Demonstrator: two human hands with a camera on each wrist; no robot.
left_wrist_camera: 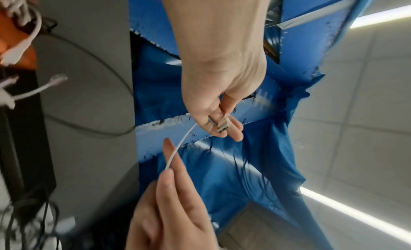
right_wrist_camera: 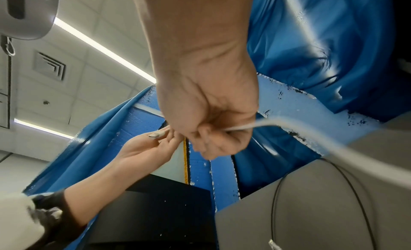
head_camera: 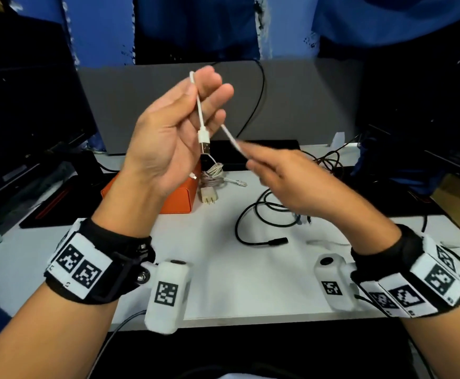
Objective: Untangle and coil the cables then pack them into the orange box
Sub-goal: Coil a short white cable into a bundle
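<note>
My left hand (head_camera: 209,88) is raised, palm toward me. A white USB cable (head_camera: 200,110) is looped over its curled fingers. The cable's USB plug (head_camera: 204,140) hangs down in front of the palm. In the left wrist view the plug (left_wrist_camera: 222,126) lies against the fingertips of my left hand (left_wrist_camera: 218,123). My right hand (head_camera: 253,157), blurred, pinches the same cable (right_wrist_camera: 244,127) a little lower and to the right. The orange box (head_camera: 177,198) sits on the table below my left hand, partly hidden by it.
A coiled pale cable (head_camera: 212,175) and a beige plug (head_camera: 209,197) lie by the box's right side. Loose black cables (head_camera: 264,214) sprawl on the white table (head_camera: 223,283). More tangled cables (head_camera: 330,160) lie at the back right. A grey partition (head_camera: 155,99) stands behind.
</note>
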